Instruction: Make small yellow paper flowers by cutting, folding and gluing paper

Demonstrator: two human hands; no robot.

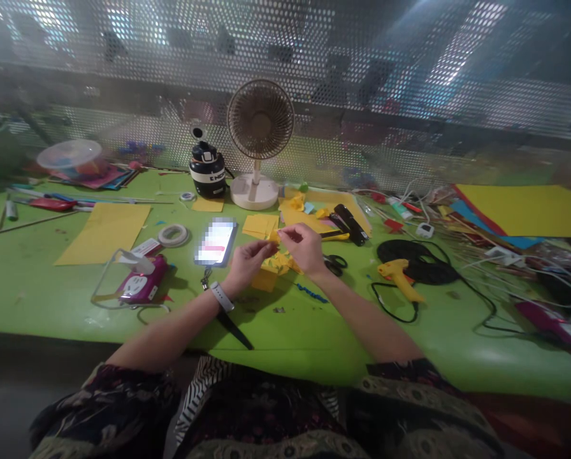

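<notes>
Above the middle of the green table, my left hand and my right hand meet fingertip to fingertip. Both pinch a small piece of yellow paper, partly covered by the fingers. Beneath them lie crumpled yellow paper scraps and a flat yellow sheet. A stack of yellow paper squares is just behind my left hand. Black-handled scissors rest beside my right wrist, and a black stapler lies farther back. A phone with a lit screen is left of my left hand.
A white fan and a dark bottle stand at the back. Tape and a purple power strip lie left. A yellow glue gun with its cord lies right, before colored sheets. Perforated metal rises behind.
</notes>
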